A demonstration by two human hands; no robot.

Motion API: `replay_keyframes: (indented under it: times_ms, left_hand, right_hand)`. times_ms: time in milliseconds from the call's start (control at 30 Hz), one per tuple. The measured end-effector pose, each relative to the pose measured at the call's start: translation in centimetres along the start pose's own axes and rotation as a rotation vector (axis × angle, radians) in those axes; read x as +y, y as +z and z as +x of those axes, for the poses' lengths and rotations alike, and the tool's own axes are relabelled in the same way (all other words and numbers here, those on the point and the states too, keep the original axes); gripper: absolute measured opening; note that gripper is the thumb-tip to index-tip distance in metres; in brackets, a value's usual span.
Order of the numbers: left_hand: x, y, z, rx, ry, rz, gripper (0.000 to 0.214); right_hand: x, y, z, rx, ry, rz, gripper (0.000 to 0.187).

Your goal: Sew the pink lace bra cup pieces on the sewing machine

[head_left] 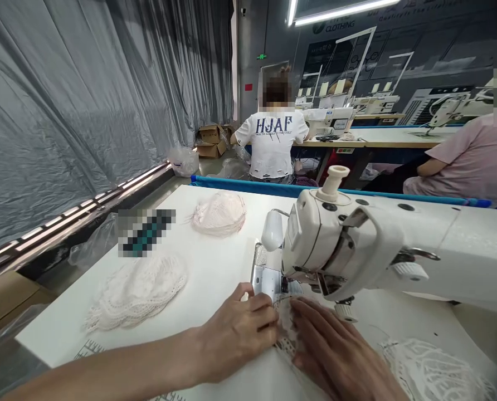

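Note:
A strip of pale lace fabric [287, 341] lies under the head of a white sewing machine [315, 239], between my two hands. The curled fingers of my left hand [244, 328] grip its left edge, close to the metal needle plate [266, 278]. Flat on the right side of the lace rests my right hand [330, 345], fingers stretched out and pointing toward the presser foot. The needle area is mostly hidden behind the machine head. More white lace pieces [436, 367] lie to the right of my right hand.
On the white table [215, 262] sit a stack of white lace pieces [142, 289] and a pale pink pile [219, 213]. A pixelated dark item [148, 233] lies by the left edge. Two people [273, 139] sit beyond, near other machines. Cardboard boxes [210, 140] stand by the curtain.

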State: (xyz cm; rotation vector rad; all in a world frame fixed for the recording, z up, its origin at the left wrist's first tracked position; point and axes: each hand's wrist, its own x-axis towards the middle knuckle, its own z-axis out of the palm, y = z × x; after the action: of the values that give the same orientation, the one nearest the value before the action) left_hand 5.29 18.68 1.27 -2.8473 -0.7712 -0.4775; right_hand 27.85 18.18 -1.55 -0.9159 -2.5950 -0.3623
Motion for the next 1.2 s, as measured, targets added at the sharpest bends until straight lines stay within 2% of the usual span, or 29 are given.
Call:
replay_keyframes:
  times_ms: [100, 300, 500, 600, 767, 800, 900, 933, 1033, 1200]
  left_hand:
    - [0.2, 0.0, 0.4, 0.032, 0.016, 0.042, 0.014]
    - [0.0, 1.0, 1.1, 0.096, 0.009, 0.061, 0.017]
    - [-0.3, 1.7, 1.4, 0.106, -0.024, 0.049, 0.017]
    - [-0.3, 1.8, 1.2, 0.105, -0.029, 0.054, 0.017]
    - [-0.4, 2.1, 0.9, 0.099, -0.051, -0.014, 0.020]
    - [-0.4, 2.1, 0.9, 0.108, -0.062, -0.033, 0.021]
    - [-0.2, 2.2, 0.8, 0.162, -0.106, -0.080, 0.023]
    - [-0.1, 2.2, 0.8, 0.184, -0.117, -0.089, 0.023]
    - [0.2, 2.2, 0.7, 0.238, -0.124, -0.098, 0.022]
    - [0.1, 1.9, 0.8, 0.213, -0.118, -0.042, 0.037]
  right_hand:
    - [1.2, 0.3, 0.6, -0.030, -0.001, 0.074, 0.049]
    - [2.2, 0.8, 0.8, -0.006, 0.079, 0.152, 0.054]
    - [2.6, 0.7, 0.9, 0.021, 0.099, 0.146, 0.030]
    - [2.6, 0.2, 1.0, 0.040, 0.104, 0.125, 0.030]
    - [1.9, -0.7, 0.8, -0.005, -0.056, 0.111, 0.055]
    - [1.7, -0.7, 0.7, -0.015, -0.089, 0.119, 0.055]
    - [1.1, -0.3, 0.3, 0.055, -0.065, 0.150, 0.026]
    - [0.9, 0.0, 0.1, 0.086, -0.039, 0.159, 0.023]
    - [0.8, 0.6, -0.4, 0.156, -0.029, 0.150, 0.031]
    - [1.1, 0.8, -1.0, 0.026, -0.109, 0.102, 0.029]
